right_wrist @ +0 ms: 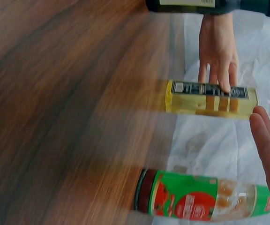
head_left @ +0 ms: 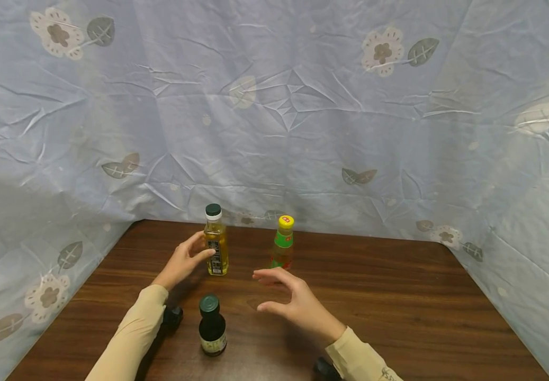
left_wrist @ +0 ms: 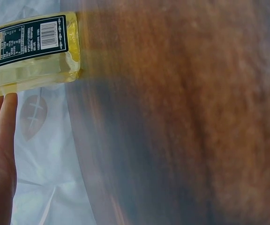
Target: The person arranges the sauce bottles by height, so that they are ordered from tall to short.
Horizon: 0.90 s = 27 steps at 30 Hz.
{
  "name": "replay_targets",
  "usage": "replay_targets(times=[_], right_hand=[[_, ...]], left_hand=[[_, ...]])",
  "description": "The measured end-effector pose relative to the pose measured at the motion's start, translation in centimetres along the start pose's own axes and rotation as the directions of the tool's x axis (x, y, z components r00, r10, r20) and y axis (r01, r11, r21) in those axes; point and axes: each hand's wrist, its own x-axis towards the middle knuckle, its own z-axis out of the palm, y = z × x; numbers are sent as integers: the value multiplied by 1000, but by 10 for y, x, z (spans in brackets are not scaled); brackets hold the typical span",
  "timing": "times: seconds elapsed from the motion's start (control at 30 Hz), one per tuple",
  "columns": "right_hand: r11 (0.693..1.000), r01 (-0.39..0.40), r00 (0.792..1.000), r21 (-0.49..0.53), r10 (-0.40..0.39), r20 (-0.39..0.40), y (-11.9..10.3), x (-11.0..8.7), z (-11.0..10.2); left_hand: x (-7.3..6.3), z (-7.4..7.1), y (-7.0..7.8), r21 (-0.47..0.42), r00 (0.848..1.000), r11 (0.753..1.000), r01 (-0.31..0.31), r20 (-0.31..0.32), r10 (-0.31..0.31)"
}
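A clear bottle of yellow oil (head_left: 222, 243) with a dark green cap stands upright at the back left of the table. My left hand (head_left: 183, 261) holds it from the left, thumb across the dark label and fingers at its side. In the left wrist view, the fingertips (left_wrist: 9, 105) touch the glass of the oil bottle (left_wrist: 27, 77). My right hand (head_left: 295, 301) hovers over the table with thumb and fingers spread apart, holding nothing. Just beyond it stands a yellow-capped bottle (head_left: 284, 253) with a green neck band; its red and green label (right_wrist: 186, 194) shows in the right wrist view.
A dark bottle (head_left: 213, 330) with a green cap and pale label stands nearer the front, between the forearms. The brown wooden table (head_left: 398, 296) meets a pale floral cloth (head_left: 293, 132) at the back and sides.
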Motion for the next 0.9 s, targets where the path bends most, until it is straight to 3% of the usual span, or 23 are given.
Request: replay_targets(times=[0.23,0.5,0.67,0.8,0.9], right_hand=[[1000,-12,997,13,11,72,-7,7,14],[999,8,988,43,-14,152,15,13,38],[999,6,981,52,-16,191,17,17,51],[998,-26,980,65,13,199,15,19,58],[996,-43,980,79,26,195,15,21,63]], left_hand=[[0,0,-1,0,1000,1000,-12,-7,12],[2,0,-2,-3,1000,1000,-11,-16,11],[1,1,-1,13,1000,1000,-9,-15,9],[-1,2,7,10,1000,1000,-19,-15,19],[-5,2,21,1,1000,1000,-23,-7,23]])
